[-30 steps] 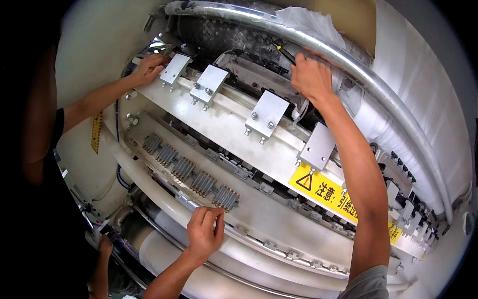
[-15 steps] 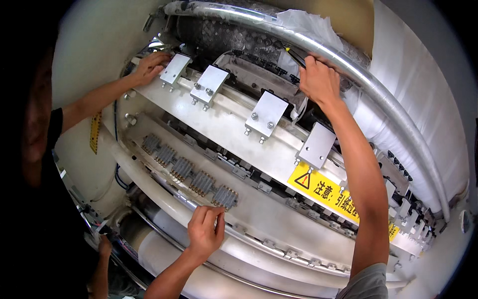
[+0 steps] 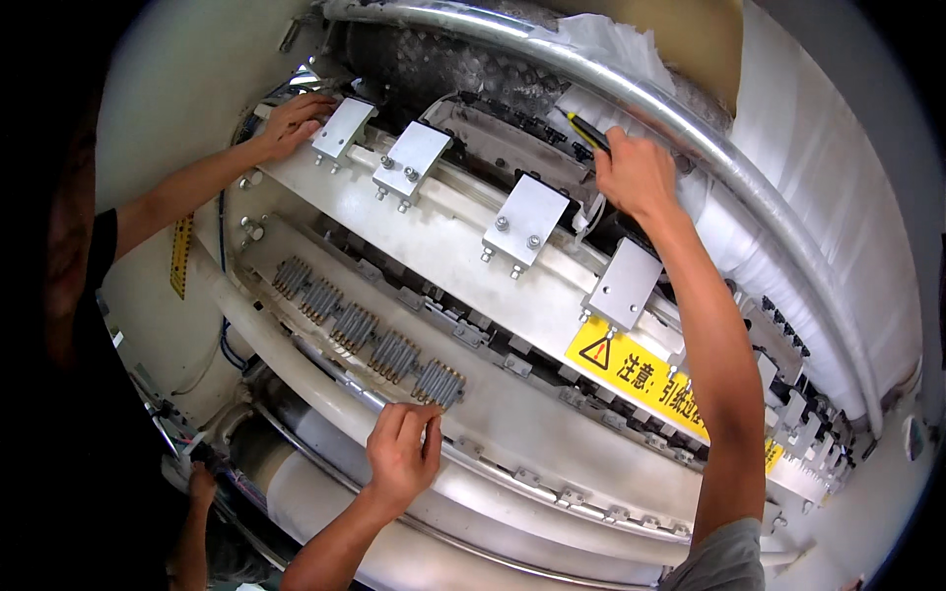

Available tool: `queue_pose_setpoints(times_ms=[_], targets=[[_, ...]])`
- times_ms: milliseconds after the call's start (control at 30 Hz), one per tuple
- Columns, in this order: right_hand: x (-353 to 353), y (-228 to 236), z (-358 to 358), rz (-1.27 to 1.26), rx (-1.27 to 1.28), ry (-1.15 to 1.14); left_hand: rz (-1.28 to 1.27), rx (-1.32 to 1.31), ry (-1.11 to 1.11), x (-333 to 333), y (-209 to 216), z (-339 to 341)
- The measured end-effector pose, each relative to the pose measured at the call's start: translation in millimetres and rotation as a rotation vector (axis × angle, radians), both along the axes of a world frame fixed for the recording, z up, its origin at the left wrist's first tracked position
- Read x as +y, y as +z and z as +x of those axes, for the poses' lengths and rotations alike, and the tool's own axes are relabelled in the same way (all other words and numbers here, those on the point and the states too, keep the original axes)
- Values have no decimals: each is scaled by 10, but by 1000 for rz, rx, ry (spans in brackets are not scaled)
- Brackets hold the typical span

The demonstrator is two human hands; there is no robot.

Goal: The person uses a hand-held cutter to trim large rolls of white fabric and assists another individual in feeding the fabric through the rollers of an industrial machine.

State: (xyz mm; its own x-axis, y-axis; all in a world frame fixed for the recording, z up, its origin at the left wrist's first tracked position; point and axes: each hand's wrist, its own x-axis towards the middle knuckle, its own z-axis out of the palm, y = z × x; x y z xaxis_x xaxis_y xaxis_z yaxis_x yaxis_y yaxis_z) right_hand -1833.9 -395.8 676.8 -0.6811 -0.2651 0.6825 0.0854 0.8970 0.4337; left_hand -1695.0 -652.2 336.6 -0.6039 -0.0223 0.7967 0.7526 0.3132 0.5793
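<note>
The right hand (image 3: 639,175) is in the upper right of the frame, and its fingers are closed around a thin black and yellow tool (image 3: 588,131). The tool is tilted, with its tip pointing to the upper left, under the curved metal pipe (image 3: 493,27). Whether the tip touches anything, I cannot tell.

The left hand (image 3: 402,450) is in the lower middle of the frame. Its fingers are bent, with the thumb close to the index finger, just beside the nearest group of grey rods with brass-coloured ends (image 3: 438,383). I cannot tell if these fingers pinch something. The groups of rods make a slanting row from there toward the left.

Between the two hands, a white beam (image 3: 434,231) crosses the frame diagonally. Four metal blocks (image 3: 628,286) are along it, and a yellow label (image 3: 642,366) with a warning triangle is on its right part, partly behind the right forearm. A large white sheet (image 3: 833,177) fills the right side.

In the upper left, a co-worker's hand (image 3: 294,126) rests beside the leftmost block, with its fingers slightly bent.
</note>
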Motion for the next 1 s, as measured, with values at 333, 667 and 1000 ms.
queue_pose_setpoints(times_ms=[333,667,1000], targets=[[425,-11,524,-29,85,-135,86,297,-115,31,1673,-703],[183,-110,1248,-167,202,110,-347,111,-19,1453,2947,-2125],[-290,116,430,-165,11,67,-547,381,-197,1253,2629,-1897]])
